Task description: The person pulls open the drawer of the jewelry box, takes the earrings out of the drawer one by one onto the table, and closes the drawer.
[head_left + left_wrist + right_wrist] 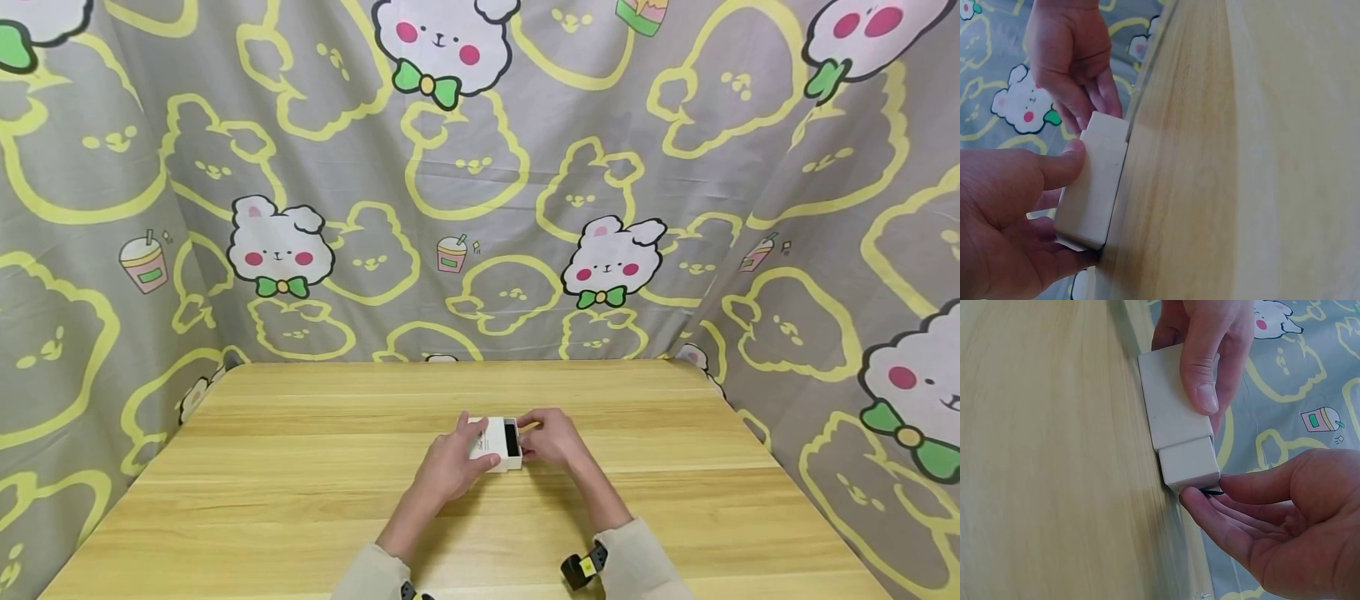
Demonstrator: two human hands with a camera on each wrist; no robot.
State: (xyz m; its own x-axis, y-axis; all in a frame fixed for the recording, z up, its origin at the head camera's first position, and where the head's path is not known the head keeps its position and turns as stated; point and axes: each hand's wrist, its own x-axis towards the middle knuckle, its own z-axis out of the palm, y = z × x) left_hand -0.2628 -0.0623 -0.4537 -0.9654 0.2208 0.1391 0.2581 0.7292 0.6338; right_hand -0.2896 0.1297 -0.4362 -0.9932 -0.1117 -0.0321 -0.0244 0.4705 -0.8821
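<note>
On the wooden table stands a small white box made of an outer sleeve (491, 443) and an inner tray (1189, 462). The tray sticks partway out of the sleeve's right end, and a black insert (512, 440) shows inside it. My left hand (447, 462) grips the sleeve, thumb on the near side and fingers on the far side. At the tray's outer end, my right hand (553, 437) pinches with thumb and fingers, where a small black tab (1212, 492) pokes out. Faint print marks the sleeve's top.
The wooden table (300, 500) reaches back to a grey curtain (480, 183) with cartoon animals, which also hangs at both sides. A dark strap with a camera (581, 569) sits on the right wrist, by a beige sleeve cuff (637, 558).
</note>
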